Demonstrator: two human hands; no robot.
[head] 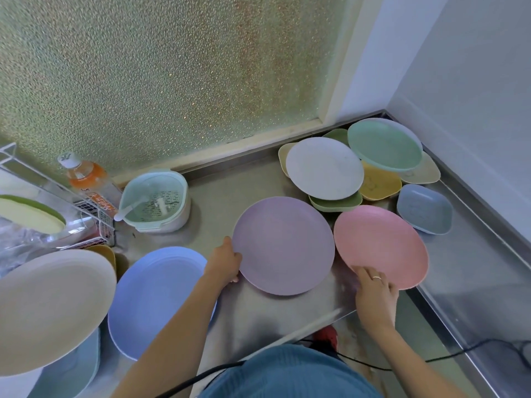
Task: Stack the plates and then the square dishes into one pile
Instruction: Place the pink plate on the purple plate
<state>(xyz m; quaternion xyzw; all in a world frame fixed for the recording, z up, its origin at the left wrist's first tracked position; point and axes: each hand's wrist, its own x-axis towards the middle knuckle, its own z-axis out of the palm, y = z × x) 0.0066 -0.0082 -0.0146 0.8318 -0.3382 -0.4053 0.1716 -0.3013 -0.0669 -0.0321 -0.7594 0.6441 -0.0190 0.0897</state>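
Observation:
My left hand (225,261) grips the left rim of a purple plate (283,245) lying on the steel counter. My right hand (375,288) holds the near rim of a pink plate (380,244), which is tilted beside the purple one. Farther back lie a white plate (324,168) and a mint-green plate (385,145), resting over square dishes: green (336,203), yellow (379,182), beige (422,172). A blue-grey square dish (423,208) sits alone at the right. A blue plate (155,297) and a beige plate (51,308) lie at the left.
A mint strainer bowl (155,201) with a white spoon stands at the back left, beside an orange drink bottle (87,179) and a white wire rack (94,216). A frosted window and a white wall close the counter's back and right. A black cable (431,359) runs along the front.

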